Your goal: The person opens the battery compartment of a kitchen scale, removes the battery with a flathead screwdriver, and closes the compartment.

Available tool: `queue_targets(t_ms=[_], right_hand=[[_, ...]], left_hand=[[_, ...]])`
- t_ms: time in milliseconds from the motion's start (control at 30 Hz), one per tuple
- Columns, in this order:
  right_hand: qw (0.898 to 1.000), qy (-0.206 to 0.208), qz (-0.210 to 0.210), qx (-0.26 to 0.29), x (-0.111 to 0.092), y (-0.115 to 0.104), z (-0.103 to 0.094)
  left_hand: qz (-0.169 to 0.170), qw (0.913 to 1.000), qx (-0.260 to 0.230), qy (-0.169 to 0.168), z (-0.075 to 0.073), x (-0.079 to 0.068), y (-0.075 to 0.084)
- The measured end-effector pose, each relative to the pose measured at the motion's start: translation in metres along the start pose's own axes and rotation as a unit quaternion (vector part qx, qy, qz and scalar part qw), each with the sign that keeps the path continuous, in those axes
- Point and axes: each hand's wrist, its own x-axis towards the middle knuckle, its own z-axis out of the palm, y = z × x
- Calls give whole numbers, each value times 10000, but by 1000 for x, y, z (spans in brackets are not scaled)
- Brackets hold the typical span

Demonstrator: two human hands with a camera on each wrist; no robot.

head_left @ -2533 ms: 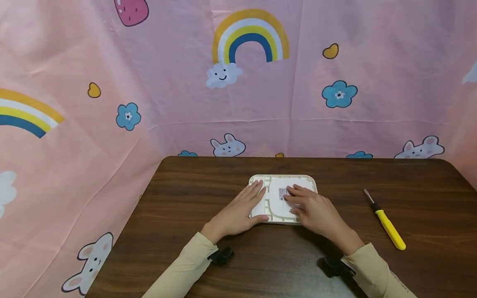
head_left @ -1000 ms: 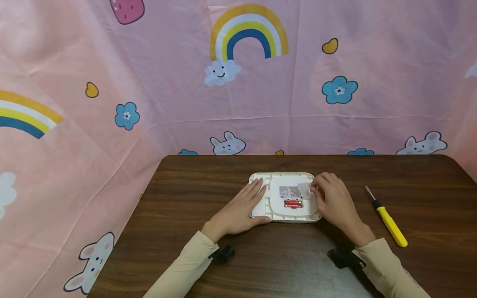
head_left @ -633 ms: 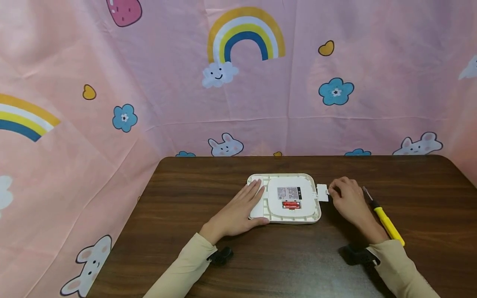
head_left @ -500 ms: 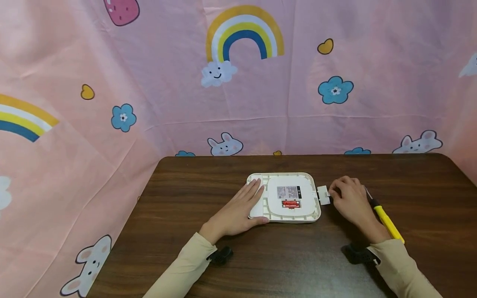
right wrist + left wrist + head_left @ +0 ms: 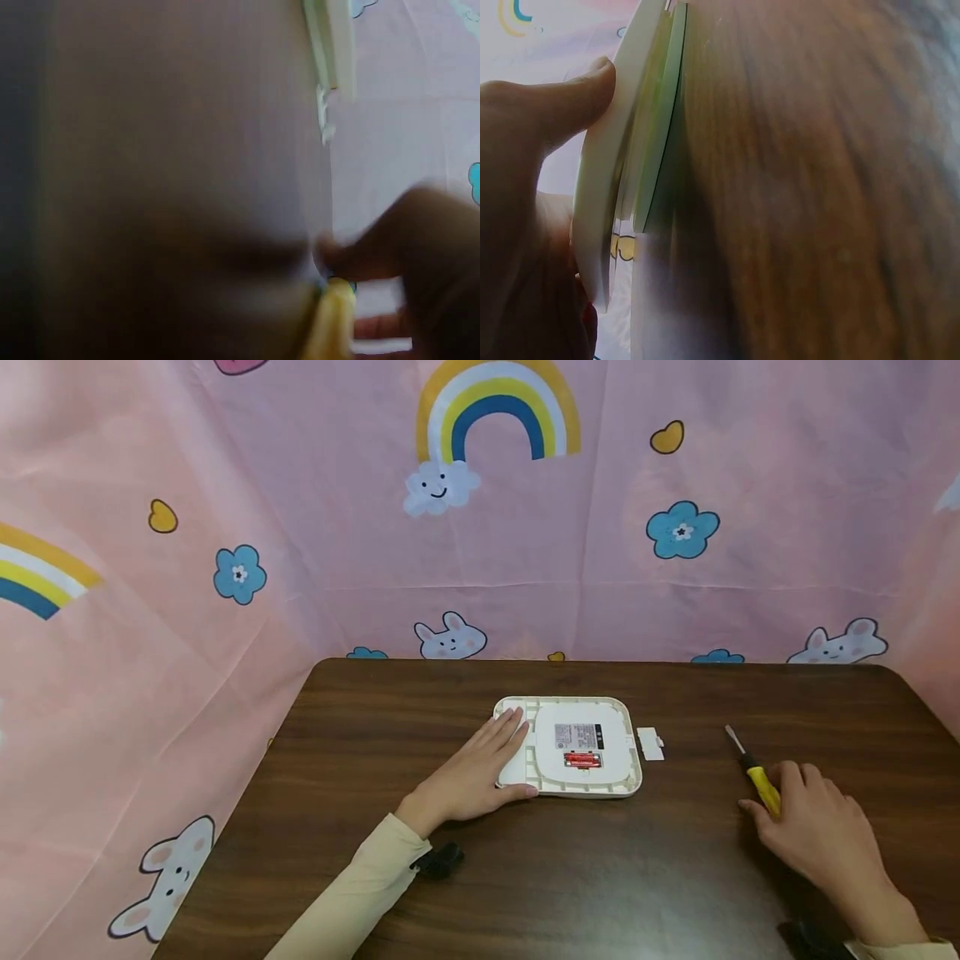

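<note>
A flat white plastic device [image 5: 543,783], like an upturned kitchen scale, lies on the table with a grey label and a red battery [image 5: 583,760] showing in its uncovered compartment. Across its left end rests my left hand [image 5: 468,777], fingers straight and thumb along the near edge. The left wrist view shows that thumb [image 5: 581,101] against the white side. A small white battery cover [image 5: 650,744] lies just right of the device. My right hand [image 5: 821,827] is over the yellow handle of a screwdriver [image 5: 765,789], thumb and fingers spread on either side; the handle's rear is hidden.
The dark wooden table [image 5: 600,877] ends at a far edge, with a pink patterned cloth [image 5: 525,543] hanging behind and along the left. A black camera strap [image 5: 438,862] sits on the left wrist.
My right hand slid the cover off, exposing the battery, let go of it beside the device and moved right to the screwdriver. The left hand has stayed on the device.
</note>
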Motion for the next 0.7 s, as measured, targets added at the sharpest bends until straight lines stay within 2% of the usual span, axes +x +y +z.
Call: queue_targets(t_ms=[67,200,267,367,533,700], right_hand=[[9999,50,13,86,-6,2,3],[9981,540,-184,241,-12,1,7],[9956,822,-381,259,-11,-2,7],[9925,1027,-565,360,-8,-11,1],[9848,1186,-1120,601,-1,-41,-13],[9752,1197,-1798,486,9,-74,-21]], left_hand=[[-7,10000,34,5,-1,1,-1],[22,10000,48,-39,-2,1,0],[18,10000,42,-43,-1,0,-1],[34,10000,14,-24,-2,-1,0],[7,10000,15,-64,-3,-2,1],[39,10000,31,-28,-4,-2,2]])
